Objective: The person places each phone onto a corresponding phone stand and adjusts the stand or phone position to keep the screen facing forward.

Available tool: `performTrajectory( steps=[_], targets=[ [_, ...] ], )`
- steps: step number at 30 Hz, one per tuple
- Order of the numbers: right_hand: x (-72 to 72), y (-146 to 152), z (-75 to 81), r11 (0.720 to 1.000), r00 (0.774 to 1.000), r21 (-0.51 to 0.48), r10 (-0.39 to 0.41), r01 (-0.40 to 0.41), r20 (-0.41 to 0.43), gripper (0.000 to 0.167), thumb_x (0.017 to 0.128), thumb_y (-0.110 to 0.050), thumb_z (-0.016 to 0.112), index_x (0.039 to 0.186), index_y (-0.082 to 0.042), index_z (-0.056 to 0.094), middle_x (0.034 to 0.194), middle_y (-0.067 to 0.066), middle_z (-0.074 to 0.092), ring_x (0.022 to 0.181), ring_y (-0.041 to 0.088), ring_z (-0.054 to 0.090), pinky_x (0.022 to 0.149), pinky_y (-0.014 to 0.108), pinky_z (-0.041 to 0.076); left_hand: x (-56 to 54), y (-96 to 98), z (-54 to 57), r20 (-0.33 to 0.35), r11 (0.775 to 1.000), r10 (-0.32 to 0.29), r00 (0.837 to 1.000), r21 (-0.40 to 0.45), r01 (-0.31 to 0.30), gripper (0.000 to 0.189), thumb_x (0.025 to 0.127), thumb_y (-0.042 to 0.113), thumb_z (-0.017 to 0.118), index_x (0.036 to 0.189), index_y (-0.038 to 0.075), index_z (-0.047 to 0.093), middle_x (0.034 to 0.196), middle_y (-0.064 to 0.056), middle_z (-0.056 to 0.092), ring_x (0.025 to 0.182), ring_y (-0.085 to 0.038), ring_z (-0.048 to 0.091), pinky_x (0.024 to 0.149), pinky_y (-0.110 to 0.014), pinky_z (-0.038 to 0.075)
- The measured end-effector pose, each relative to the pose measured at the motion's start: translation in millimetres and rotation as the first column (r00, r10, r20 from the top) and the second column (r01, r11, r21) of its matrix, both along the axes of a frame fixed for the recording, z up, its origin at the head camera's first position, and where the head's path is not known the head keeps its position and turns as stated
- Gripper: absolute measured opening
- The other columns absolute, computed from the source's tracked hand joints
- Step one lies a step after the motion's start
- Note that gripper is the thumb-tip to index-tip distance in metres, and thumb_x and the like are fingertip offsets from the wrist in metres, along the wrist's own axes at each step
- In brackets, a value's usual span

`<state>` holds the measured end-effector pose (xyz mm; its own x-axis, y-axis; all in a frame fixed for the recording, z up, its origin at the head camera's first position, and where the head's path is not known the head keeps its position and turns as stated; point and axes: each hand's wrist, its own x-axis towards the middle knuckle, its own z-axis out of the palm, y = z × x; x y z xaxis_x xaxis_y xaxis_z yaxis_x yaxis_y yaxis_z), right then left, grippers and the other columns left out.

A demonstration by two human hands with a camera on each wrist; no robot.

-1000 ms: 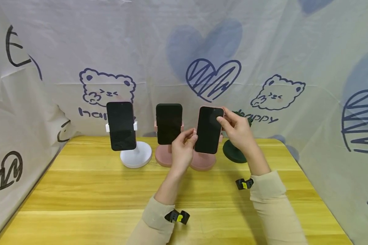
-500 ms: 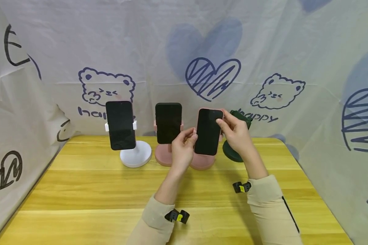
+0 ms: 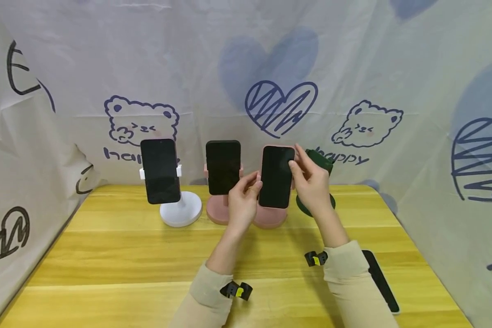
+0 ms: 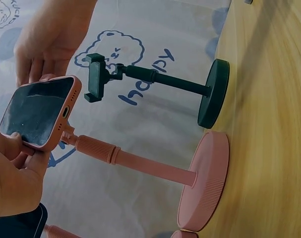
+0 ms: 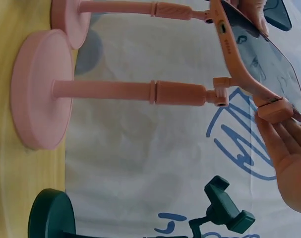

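A phone [image 3: 275,177] in a pink case sits upright, tilted back, in the holder of a pink stand [image 3: 270,217]. My left hand [image 3: 243,200] pinches its left edge, thumb at the front. At its upper right edge my right hand [image 3: 313,182] grips it, thumb at the screen's border and fingers behind. In the right wrist view a clamp pad [image 5: 275,110] of the holder overlaps the phone's near edge, right at the right hand's fingers [image 5: 276,141]. The left wrist view shows the left thumb [image 4: 10,145] on the screen; the back of the holder is hidden.
Left of it stand a second pink stand [image 3: 217,210] and a white stand [image 3: 181,212], each holding a dark phone. A green stand [image 4: 214,94] with a bare clamp is at the right. Another phone [image 3: 379,278] lies on the wooden table [image 3: 147,269] beside the right sleeve.
The pink-cased phone has lowered slightly and become more upright. My right hand has shifted a little left along with it, and its sleeve now uncovers the phone lying on the table.
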<state>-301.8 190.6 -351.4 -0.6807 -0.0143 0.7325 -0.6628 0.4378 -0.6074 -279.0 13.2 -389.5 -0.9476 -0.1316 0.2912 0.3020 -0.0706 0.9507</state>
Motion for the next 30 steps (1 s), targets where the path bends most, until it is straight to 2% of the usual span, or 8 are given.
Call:
performTrajectory(
  steps=[3,6,8,11,15,19,24,30],
  targets=[
    [2.7,1,-4.3,0.999,0.991,-0.025,-0.031,0.028,-0.13,0.052,0.102,-0.001,0.064,0.152,-0.003,0.051,0.137,0.015,0.067,0.113,0.03,0.071,0.092,0.022,0.058,-0.6,-0.3,-0.8,0.006,1.0,-0.007,1.0,0.016,0.007,0.033,0.102,0.008,0.066,0.135,0.002,0.068,0.123,-0.014,0.071,0.103,-0.02,0.066,0.085,-0.021,0.057],
    [12.3,-2,0.2,0.995,0.966,-0.053,-0.098,0.088,-0.239,0.055,0.097,0.008,0.065,0.149,0.006,0.051,0.142,0.02,0.063,0.124,0.038,0.065,0.102,0.036,0.055,-0.8,-0.8,-0.1,0.002,1.0,-0.011,1.0,0.026,0.011,0.033,0.102,0.007,0.066,0.135,0.002,0.068,0.123,-0.015,0.071,0.101,-0.019,0.066,0.081,-0.016,0.054],
    [14.4,0,-0.7,0.985,0.947,-0.087,-0.165,0.146,-0.274,0.057,0.093,0.012,0.068,0.147,0.01,0.051,0.143,0.023,0.061,0.127,0.041,0.062,0.106,0.044,0.052,-1.1,-1.0,0.5,0.003,0.999,-0.016,1.0,0.028,0.016,0.034,0.102,0.007,0.066,0.135,0.002,0.067,0.124,-0.015,0.07,0.104,-0.019,0.066,0.081,-0.015,0.054],
    [14.0,9,-8.3,0.965,0.931,-0.121,-0.255,0.231,-0.262,0.065,0.089,0.009,0.073,0.149,0.01,0.047,0.149,0.023,0.056,0.136,0.038,0.055,0.115,0.044,0.044,-1.3,-0.6,0.8,0.007,0.999,-0.019,1.0,0.028,0.019,0.034,0.102,0.008,0.066,0.136,0.001,0.067,0.124,-0.015,0.07,0.108,-0.022,0.067,0.086,-0.018,0.056],
    [4.5,31,-29.1,0.951,0.944,-0.129,-0.297,0.28,-0.142,0.089,0.085,-0.004,0.083,0.16,0.0,0.035,0.163,0.01,0.042,0.15,0.026,0.039,0.125,0.038,0.031,-0.8,-0.2,0.9,0.006,0.999,-0.027,1.0,0.027,0.026,0.035,0.103,0.008,0.065,0.137,0.0,0.066,0.126,-0.016,0.069,0.113,-0.025,0.067,0.096,-0.028,0.057],
    [0.7,44,-37.7,0.953,0.959,-0.109,-0.274,0.282,0.077,0.111,0.082,-0.011,0.089,0.166,-0.005,0.016,0.171,0.008,0.024,0.157,0.025,0.025,0.128,0.043,0.022,-0.5,-1.3,0.3,0.008,0.999,-0.033,0.999,0.02,0.032,0.036,0.103,0.007,0.065,0.138,0.0,0.065,0.128,-0.016,0.068,0.117,-0.027,0.067,0.102,-0.036,0.056],
    [-9.0,54,-41.9,0.948,0.909,-0.085,-0.265,0.307,0.321,0.118,0.085,-0.014,0.086,0.168,-0.011,0.003,0.173,0.012,0.014,0.158,0.032,0.018,0.127,0.053,0.023,0.0,-2.1,1.1,0.02,0.999,-0.037,0.999,0.011,0.036,0.037,0.102,0.007,0.066,0.139,0.001,0.064,0.129,-0.016,0.068,0.116,-0.027,0.067,0.101,-0.036,0.056],
    [-29.4,64,-47.5,0.935,0.857,-0.038,-0.306,0.352,0.414,0.095,0.09,-0.009,0.073,0.165,-0.002,0.015,0.167,0.021,0.025,0.151,0.043,0.031,0.123,0.055,0.031,0.0,-1.6,1.5,0.023,0.999,-0.043,0.999,0.017,0.043,0.036,0.102,0.008,0.066,0.138,0.001,0.065,0.127,-0.017,0.068,0.115,-0.027,0.068,0.101,-0.035,0.057]
  ],
)
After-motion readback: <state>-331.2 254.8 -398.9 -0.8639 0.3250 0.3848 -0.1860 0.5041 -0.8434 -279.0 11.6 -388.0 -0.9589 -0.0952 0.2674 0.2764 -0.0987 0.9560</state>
